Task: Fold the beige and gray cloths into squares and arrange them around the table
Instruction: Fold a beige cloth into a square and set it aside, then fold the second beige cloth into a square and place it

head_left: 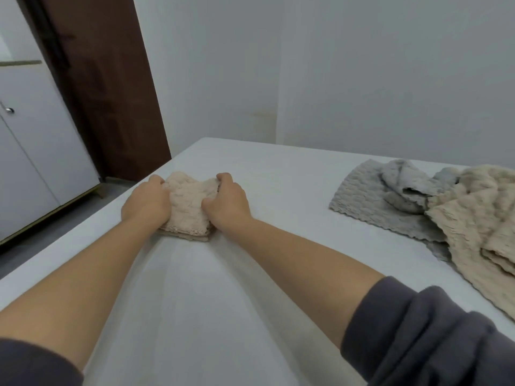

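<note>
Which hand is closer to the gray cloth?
Right. The right hand grips the folded beige cloth on the side facing the gray cloth; the left hand grips its opposite side, farther away.

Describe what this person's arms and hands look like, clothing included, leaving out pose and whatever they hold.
Both arms wear dark gray, soft-looking sleeves. The left sleeve and right sleeve are pushed up and bunched in thick folds, leaving the forearms bare. The left hand and right hand are bare too: no gloves, rings, watch or bracelet show.

beige folded cloth (pixel 189 207), gray cloth (pixel 376 207), white table (pixel 223 302), brown door (pixel 106 87)
</note>
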